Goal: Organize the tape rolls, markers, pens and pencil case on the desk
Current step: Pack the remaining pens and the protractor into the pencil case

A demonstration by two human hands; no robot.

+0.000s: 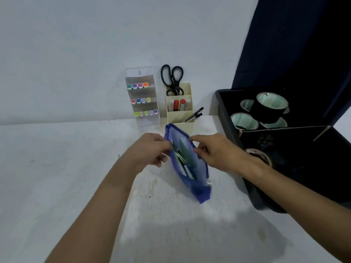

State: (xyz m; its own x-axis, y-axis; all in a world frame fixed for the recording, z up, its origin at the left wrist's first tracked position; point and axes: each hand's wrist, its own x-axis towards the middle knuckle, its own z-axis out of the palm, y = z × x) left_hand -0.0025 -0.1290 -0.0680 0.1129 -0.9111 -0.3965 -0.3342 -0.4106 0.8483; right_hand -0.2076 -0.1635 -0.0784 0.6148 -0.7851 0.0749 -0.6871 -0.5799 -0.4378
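Blue pencil case [197, 186] on white desk [171, 224], mouth spread, pens [182, 160] inside. Left hand [150, 149] pinching one edge, right hand [218, 150] pinching the other. Behind: clear rack [142, 118] holding markers [140, 100]; cream holder [180, 118] with scissors [171, 76]. Right: black bin [224, 111] containing tape rolls [270, 109].
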